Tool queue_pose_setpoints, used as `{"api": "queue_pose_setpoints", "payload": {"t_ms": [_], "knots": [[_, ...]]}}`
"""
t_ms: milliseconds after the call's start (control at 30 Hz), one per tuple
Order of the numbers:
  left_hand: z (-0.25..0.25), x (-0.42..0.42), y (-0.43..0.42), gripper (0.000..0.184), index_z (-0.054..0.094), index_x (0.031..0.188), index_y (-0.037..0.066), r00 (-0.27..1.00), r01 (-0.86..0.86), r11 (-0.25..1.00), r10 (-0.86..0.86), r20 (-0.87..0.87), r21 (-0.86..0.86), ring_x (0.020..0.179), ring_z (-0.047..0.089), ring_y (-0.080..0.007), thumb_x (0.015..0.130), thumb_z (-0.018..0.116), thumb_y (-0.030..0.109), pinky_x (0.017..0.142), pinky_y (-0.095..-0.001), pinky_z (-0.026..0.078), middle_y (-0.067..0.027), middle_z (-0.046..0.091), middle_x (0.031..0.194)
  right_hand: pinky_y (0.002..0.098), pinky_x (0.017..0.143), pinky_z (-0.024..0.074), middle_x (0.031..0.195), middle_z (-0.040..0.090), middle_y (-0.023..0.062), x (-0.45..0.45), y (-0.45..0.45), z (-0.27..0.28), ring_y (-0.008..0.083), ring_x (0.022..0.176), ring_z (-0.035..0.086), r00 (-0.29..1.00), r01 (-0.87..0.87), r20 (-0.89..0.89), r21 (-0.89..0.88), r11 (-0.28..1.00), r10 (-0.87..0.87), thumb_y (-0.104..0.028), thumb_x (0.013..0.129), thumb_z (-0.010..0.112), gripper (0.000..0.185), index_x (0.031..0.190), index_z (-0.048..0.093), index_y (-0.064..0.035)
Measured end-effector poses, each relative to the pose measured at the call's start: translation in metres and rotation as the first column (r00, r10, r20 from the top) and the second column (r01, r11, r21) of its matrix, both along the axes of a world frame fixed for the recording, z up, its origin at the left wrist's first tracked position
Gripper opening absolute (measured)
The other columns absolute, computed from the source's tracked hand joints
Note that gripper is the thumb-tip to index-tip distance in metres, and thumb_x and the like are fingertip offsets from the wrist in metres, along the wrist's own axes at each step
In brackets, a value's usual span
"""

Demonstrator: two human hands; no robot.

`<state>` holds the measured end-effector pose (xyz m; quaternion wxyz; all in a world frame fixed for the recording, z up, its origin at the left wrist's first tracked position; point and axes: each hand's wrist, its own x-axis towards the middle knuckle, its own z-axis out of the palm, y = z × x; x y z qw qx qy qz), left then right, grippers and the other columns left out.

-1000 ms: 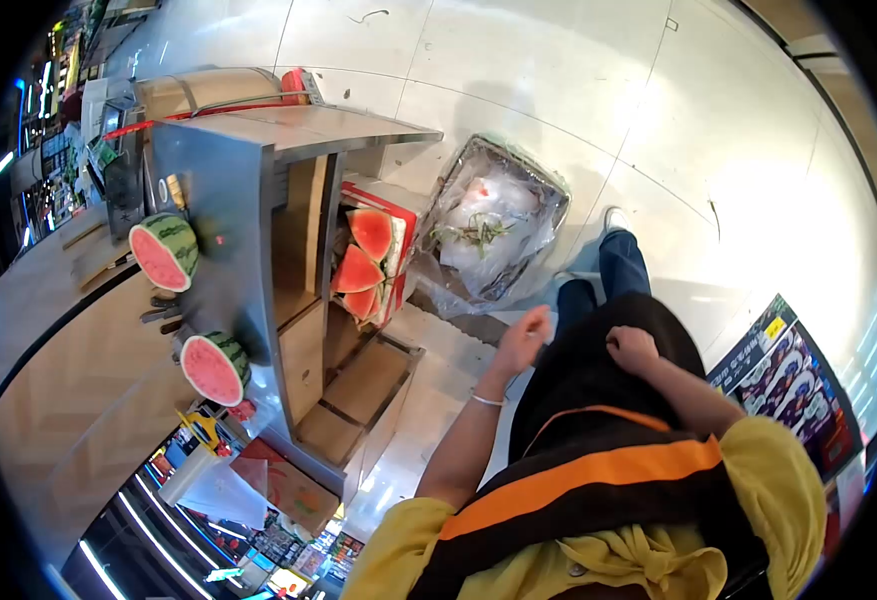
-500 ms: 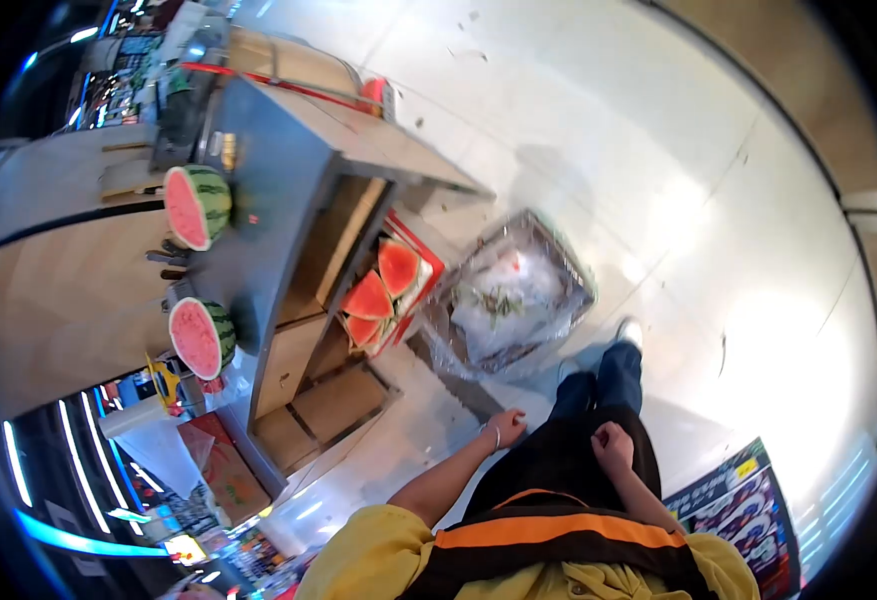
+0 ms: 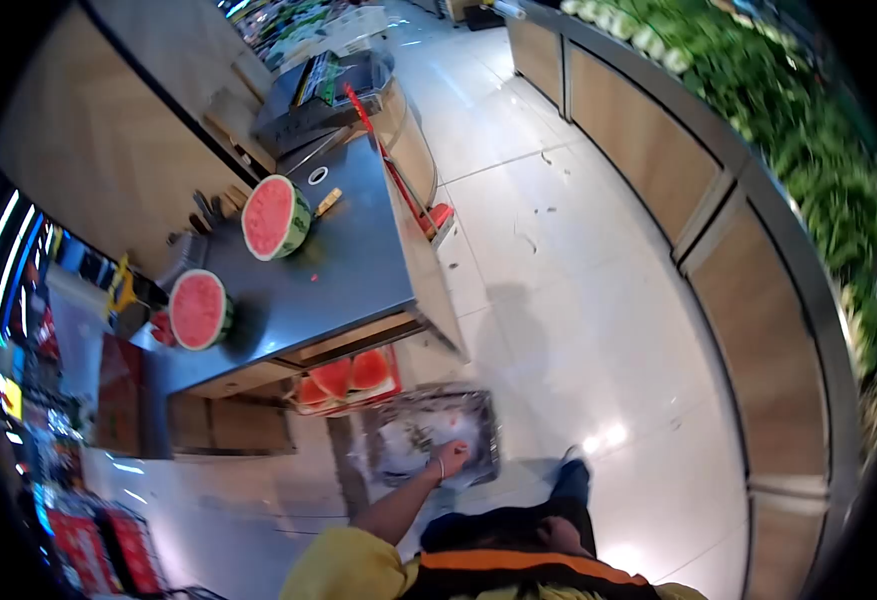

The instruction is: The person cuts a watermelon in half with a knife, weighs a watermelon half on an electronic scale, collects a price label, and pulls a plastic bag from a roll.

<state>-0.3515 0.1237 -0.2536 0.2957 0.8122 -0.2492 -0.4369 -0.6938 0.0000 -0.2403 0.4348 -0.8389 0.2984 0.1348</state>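
Observation:
My left hand (image 3: pixel 450 456), with a band at its wrist, is in front of me with its fingers curled and nothing visible in them. In the view it overlaps a plastic-lined bin (image 3: pixel 486 408) on the floor, which holds pale, leafy scraps. Low against my dark apron is my right hand (image 3: pixel 561 535), dim and blurred, so its fingers are unclear. Two cut watermelon halves, one farther back (image 3: pixel 274 220) and one nearer the left end (image 3: pixel 199 310), rest on a metal-topped counter (image 3: pixel 358 262), red flesh showing. Neither hand touches them.
Watermelon pieces (image 3: pixel 332 378) lie in a red-edged box below the counter. Knives (image 3: pixel 208 208) stand behind the melons. A red-handled tool (image 3: pixel 388 150) leans at the counter's far end. Leafy greens (image 3: pixel 758 110) fill a wood-panelled display on the right.
The view has swung round and levelled, bringing the greens display in on the right. My left hand has moved forward, from beside my apron to over the bin in the view.

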Motion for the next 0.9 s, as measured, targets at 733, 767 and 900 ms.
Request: {"api": "queue_pose_setpoints", "payload": {"t_ms": [733,767,900], "knots": [[-0.152,-0.288,0.017,0.023,0.056,0.104,0.005,-0.230,-0.951,0.086,0.441,-0.867,0.296,0.077,0.058,-0.0119,0.086,0.055,0.019,0.070,-0.0241,0.045,-0.0052,0.063,0.086,0.0362,0.074,0.0485,0.085,0.062,0.0121,0.149,-0.064,-0.090,0.0270,0.080,0.060,0.413,-0.873,-0.494,0.026,0.488,0.765,-0.016,0.082,0.054,0.014,0.091,0.060,-0.0077],[-0.148,-0.282,0.024,0.022,0.055,0.106,0.006,-0.282,-0.951,0.006,0.391,-0.876,0.309,0.077,0.057,-0.0113,0.087,0.054,0.019,0.070,-0.0237,0.044,-0.0046,0.063,0.087,0.0362,0.074,0.0485,0.085,0.062,0.0121,0.162,-0.053,-0.096,0.0270,0.080,0.060,0.405,-0.881,-0.515,0.001,0.473,0.756,-0.016,0.082,0.054,0.014,0.091,0.060,-0.0077],[-0.144,-0.267,0.053,0.021,0.055,0.106,0.007,-0.404,-0.911,-0.187,0.244,-0.881,0.367,0.076,0.057,-0.0101,0.089,0.052,0.018,0.068,-0.0231,0.043,-0.0039,0.062,0.088,0.0325,0.069,0.0491,0.083,0.061,0.0106,0.223,-0.012,-0.106,0.0257,0.073,0.061,0.445,-0.884,-0.462,-0.091,0.458,0.767,-0.014,0.082,0.053,0.015,0.091,0.062,-0.0068]]}}
